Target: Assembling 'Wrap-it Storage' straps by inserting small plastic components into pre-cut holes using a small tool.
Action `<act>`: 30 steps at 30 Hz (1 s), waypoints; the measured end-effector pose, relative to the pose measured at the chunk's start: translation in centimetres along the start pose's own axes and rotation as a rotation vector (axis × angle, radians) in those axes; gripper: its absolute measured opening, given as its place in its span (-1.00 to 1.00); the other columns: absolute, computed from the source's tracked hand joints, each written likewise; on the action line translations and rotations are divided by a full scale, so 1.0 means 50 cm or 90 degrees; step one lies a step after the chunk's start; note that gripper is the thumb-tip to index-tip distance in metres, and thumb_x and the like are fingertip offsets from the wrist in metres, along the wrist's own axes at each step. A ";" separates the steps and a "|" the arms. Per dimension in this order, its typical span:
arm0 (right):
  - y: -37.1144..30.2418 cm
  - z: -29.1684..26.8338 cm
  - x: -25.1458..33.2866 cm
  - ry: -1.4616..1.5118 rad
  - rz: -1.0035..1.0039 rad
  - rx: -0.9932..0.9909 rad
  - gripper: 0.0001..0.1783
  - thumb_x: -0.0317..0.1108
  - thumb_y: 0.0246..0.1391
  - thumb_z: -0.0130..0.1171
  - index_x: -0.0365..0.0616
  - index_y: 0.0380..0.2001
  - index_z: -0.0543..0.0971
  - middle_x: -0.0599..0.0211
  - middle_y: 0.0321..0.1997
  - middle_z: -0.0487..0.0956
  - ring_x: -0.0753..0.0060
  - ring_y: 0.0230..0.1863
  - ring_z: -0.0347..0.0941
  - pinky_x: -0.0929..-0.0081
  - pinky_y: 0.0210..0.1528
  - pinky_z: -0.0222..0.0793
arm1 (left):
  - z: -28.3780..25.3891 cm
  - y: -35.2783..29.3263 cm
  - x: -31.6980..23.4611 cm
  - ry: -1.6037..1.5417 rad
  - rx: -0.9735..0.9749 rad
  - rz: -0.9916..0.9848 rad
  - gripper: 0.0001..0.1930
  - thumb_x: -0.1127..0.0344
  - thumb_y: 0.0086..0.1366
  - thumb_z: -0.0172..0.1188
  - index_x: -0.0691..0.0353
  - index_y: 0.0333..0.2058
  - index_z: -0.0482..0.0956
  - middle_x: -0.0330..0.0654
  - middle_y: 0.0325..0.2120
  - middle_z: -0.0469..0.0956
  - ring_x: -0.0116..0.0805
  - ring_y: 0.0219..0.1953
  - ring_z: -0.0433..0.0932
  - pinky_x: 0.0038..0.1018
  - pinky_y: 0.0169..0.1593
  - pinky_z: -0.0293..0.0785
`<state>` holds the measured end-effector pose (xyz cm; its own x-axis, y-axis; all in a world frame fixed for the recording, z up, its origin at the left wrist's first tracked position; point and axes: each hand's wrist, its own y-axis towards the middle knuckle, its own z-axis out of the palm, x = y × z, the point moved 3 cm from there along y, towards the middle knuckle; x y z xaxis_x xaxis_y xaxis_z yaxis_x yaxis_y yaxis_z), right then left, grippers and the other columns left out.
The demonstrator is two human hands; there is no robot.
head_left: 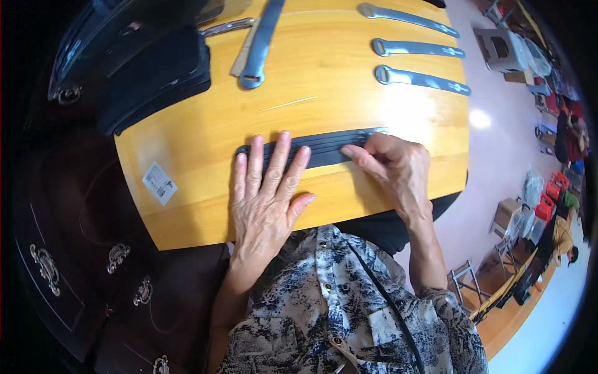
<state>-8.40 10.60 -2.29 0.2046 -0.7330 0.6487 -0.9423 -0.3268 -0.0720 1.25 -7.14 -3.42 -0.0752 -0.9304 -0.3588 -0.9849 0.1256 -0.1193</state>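
A long black ribbed strip (324,149) lies crosswise on the wooden table before me. My left hand (268,187) rests flat over its left part, fingers spread and stretched out, holding nothing. At the strip's right end my right hand (395,165) is closed, with thumb and fingers pinched at its edge. A small shiny bit shows at the end beside those fingers; I cannot make out what it is. Beyond the hands lie three grey straps (420,48) with slotted round ends at the right, and another grey strap (261,47) nearer the middle.
The yellow wooden table (193,212) bears a white label (160,183) at left. A folded black cloth item (162,81) and a knife-like handle (227,27) lie at the far left. Dark cabinets (81,268) stand left. Stools and other people are at far right.
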 end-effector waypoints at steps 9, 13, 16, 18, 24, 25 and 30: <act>0.042 -0.069 -0.037 0.162 0.069 0.054 -0.76 -0.22 0.00 0.29 -0.18 -0.48 0.59 0.36 -0.59 0.46 0.53 -0.56 0.33 0.52 -0.50 0.27 | 0.013 -0.004 0.004 0.077 0.001 0.016 -0.29 -0.05 0.14 0.14 -0.31 0.28 0.12 -0.06 0.34 -0.06 0.10 0.36 -0.10 -0.02 0.33 -0.14; 0.102 -0.132 -0.085 -0.160 -0.115 -0.158 -0.76 -0.32 -0.03 0.25 -0.11 -0.24 0.59 0.27 -0.12 0.52 0.25 -0.09 0.37 0.33 -0.10 0.35 | 0.010 -0.003 0.005 0.048 -0.019 0.017 -0.33 0.00 0.15 0.17 -0.24 0.26 0.20 -0.08 0.33 -0.02 0.07 0.36 -0.10 0.00 0.33 -0.16; 0.124 -0.126 -0.118 -0.197 -0.155 -0.152 -0.68 -0.35 -0.04 0.24 -0.07 -0.15 0.58 0.27 -0.05 0.50 0.11 0.02 0.29 0.29 0.08 0.30 | 0.003 -0.014 0.004 0.034 -0.059 -0.008 -0.42 0.11 0.18 0.17 -0.10 0.20 0.31 -0.09 0.30 0.09 0.01 0.35 -0.04 0.00 0.33 -0.18; 0.128 -0.119 -0.132 -0.164 -0.155 -0.116 -0.68 -0.36 -0.07 0.25 -0.07 -0.16 0.58 0.28 -0.06 0.50 0.12 0.00 0.30 0.28 0.08 0.28 | -0.007 -0.026 0.004 -0.040 -0.139 -0.005 -0.51 0.20 0.22 0.14 0.01 0.15 0.38 -0.09 0.26 0.19 0.00 0.33 0.05 -0.02 0.33 -0.19; 0.106 -0.122 -0.127 -0.064 -0.093 -0.062 -0.85 -0.48 -0.11 0.24 -0.18 -0.40 0.51 0.30 -0.23 0.54 0.21 -0.21 0.40 0.36 -0.09 0.35 | -0.014 -0.036 -0.022 -0.180 -0.242 0.039 -0.68 0.36 0.24 0.12 0.20 -0.02 0.55 -0.09 0.12 0.39 -0.04 0.23 0.25 -0.18 0.25 0.11; 0.100 -0.120 -0.126 -0.014 -0.058 -0.035 -0.87 -0.50 -0.11 0.23 -0.19 -0.43 0.49 0.30 -0.29 0.55 0.23 -0.28 0.44 0.40 -0.15 0.37 | -0.014 -0.033 -0.028 -0.226 -0.246 0.039 -0.68 0.38 0.22 0.15 0.22 -0.04 0.55 -0.08 0.11 0.40 -0.05 0.21 0.28 -0.21 0.23 0.15; 0.003 -0.111 -0.059 0.120 -0.021 0.026 -0.89 -0.53 -0.04 0.21 -0.17 -0.41 0.49 0.38 -0.41 0.53 0.48 -0.36 0.48 0.54 -0.37 0.42 | -0.014 -0.024 -0.045 -0.486 -0.284 -0.017 -0.39 0.46 0.00 0.36 0.27 0.09 0.42 -0.02 0.09 0.40 -0.11 0.14 0.38 -0.38 0.04 0.40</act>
<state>-10.60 16.02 -0.01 0.1787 -0.5980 0.7813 -0.9235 -0.3760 -0.0766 2.47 -5.42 -1.83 -0.0841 -0.4274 -0.9002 -0.9657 -0.1877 0.1793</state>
